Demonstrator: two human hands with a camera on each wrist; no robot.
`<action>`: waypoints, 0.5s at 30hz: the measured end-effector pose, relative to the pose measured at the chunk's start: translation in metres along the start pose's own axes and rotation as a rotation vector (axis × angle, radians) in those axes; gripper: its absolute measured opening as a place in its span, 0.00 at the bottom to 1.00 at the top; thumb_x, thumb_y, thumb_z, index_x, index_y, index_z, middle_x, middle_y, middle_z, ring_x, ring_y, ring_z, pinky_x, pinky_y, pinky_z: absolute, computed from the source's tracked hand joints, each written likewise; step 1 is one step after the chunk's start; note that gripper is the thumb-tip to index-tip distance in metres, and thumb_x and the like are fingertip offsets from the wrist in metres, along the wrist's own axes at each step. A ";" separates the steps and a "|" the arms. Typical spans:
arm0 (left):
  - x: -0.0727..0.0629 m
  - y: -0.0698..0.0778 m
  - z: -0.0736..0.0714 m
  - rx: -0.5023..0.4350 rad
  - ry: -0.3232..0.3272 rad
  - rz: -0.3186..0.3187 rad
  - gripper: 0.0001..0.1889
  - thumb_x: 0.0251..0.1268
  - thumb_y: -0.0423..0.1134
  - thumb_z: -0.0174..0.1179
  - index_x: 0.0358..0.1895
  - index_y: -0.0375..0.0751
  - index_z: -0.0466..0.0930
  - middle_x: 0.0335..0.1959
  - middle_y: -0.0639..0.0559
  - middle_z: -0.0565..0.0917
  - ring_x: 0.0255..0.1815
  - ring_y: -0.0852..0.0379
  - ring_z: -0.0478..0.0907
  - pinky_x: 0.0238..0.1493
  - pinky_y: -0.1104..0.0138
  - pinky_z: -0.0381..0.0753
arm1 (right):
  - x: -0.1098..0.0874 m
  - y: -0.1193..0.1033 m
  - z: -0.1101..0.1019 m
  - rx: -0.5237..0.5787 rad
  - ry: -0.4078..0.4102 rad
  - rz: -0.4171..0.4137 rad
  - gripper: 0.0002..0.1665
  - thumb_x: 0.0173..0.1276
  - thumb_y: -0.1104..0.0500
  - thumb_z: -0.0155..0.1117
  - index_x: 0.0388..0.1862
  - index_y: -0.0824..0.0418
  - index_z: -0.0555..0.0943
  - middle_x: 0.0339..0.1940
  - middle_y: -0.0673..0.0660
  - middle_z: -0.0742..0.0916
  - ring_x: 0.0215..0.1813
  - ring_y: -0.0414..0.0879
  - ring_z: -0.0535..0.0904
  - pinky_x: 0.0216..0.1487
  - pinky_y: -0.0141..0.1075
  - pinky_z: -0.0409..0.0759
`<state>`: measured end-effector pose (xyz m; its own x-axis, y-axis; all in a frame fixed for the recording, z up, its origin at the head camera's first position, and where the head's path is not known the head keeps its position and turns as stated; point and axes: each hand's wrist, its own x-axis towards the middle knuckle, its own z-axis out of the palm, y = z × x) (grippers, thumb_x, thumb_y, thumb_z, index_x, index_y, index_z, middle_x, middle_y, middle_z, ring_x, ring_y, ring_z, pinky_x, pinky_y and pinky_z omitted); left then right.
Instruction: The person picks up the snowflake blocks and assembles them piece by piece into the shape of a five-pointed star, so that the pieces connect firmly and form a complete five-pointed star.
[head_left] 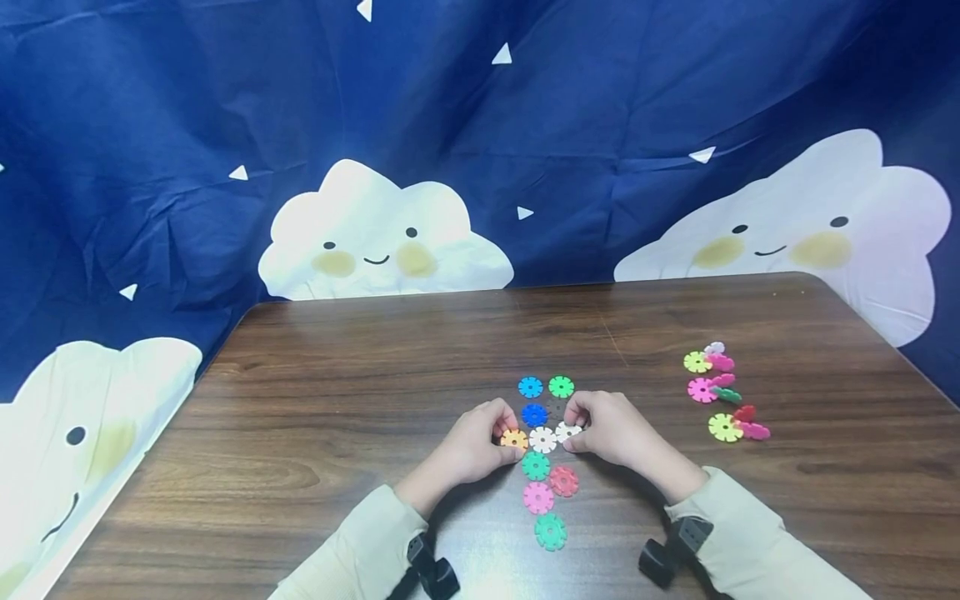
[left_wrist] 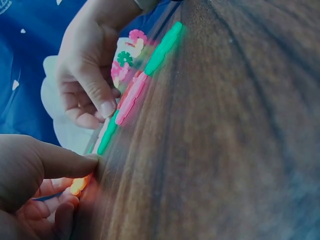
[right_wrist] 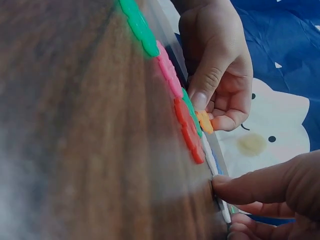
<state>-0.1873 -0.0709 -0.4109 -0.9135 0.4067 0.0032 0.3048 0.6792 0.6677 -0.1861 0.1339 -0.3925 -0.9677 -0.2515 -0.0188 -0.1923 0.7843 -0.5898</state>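
Note:
In the head view my left hand (head_left: 472, 443) pinches an orange notched plastic disc (head_left: 514, 440) between thumb and fingers, low at the table. Opposite it, my right hand (head_left: 613, 427) pinches a white notched disc (head_left: 567, 431) by its edge. Another white disc (head_left: 543, 440) lies between the two. Above it lie a dark blue disc (head_left: 535, 415), a lighter blue disc (head_left: 530, 387) and a bright green disc (head_left: 561, 387). Below run a green disc (head_left: 536, 466), a pink disc (head_left: 538, 497) and another green disc (head_left: 551, 532), with a red disc (head_left: 564, 481) beside them.
On the right of the brown wooden table (head_left: 337, 375) stand three small clusters of joined discs: an upper cluster (head_left: 697, 362), a middle cluster (head_left: 702, 390) and a lower cluster (head_left: 724, 427). A blue cloth (head_left: 420, 100) with cloud prints hangs behind the table's far edge.

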 end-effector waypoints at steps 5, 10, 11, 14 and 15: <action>-0.001 0.000 0.000 -0.009 0.002 0.002 0.15 0.45 0.33 0.70 0.31 0.43 0.71 0.28 0.54 0.72 0.32 0.59 0.69 0.34 0.70 0.69 | 0.003 0.000 0.000 -0.005 -0.022 0.016 0.17 0.41 0.63 0.75 0.27 0.59 0.76 0.22 0.50 0.75 0.28 0.43 0.68 0.29 0.33 0.67; -0.001 0.001 0.001 -0.023 0.018 -0.007 0.15 0.45 0.34 0.70 0.31 0.43 0.71 0.27 0.54 0.73 0.31 0.59 0.69 0.32 0.71 0.69 | 0.005 0.000 0.000 0.003 -0.040 0.020 0.18 0.40 0.63 0.75 0.28 0.59 0.75 0.22 0.50 0.73 0.28 0.43 0.68 0.31 0.33 0.66; -0.002 0.001 0.001 -0.030 0.022 -0.010 0.15 0.44 0.33 0.70 0.31 0.43 0.71 0.26 0.54 0.73 0.30 0.60 0.69 0.31 0.71 0.69 | 0.005 0.000 -0.001 0.006 -0.044 0.019 0.17 0.41 0.63 0.75 0.28 0.59 0.75 0.22 0.50 0.73 0.28 0.43 0.67 0.30 0.33 0.66; -0.002 0.001 0.001 -0.046 0.027 -0.023 0.16 0.44 0.34 0.70 0.31 0.44 0.70 0.23 0.55 0.71 0.26 0.61 0.68 0.28 0.72 0.68 | 0.005 0.000 -0.001 0.015 -0.054 0.009 0.16 0.42 0.64 0.74 0.27 0.59 0.75 0.21 0.50 0.72 0.28 0.43 0.67 0.29 0.33 0.64; -0.003 0.002 0.001 -0.053 0.027 -0.026 0.16 0.44 0.34 0.71 0.30 0.44 0.70 0.22 0.56 0.71 0.25 0.61 0.67 0.27 0.72 0.67 | 0.004 0.000 -0.001 0.017 -0.055 0.004 0.16 0.42 0.64 0.74 0.26 0.58 0.74 0.20 0.50 0.71 0.27 0.43 0.66 0.28 0.33 0.64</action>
<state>-0.1843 -0.0704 -0.4105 -0.9282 0.3721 0.0047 0.2666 0.6561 0.7061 -0.1905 0.1334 -0.3918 -0.9579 -0.2796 -0.0653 -0.1854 0.7759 -0.6030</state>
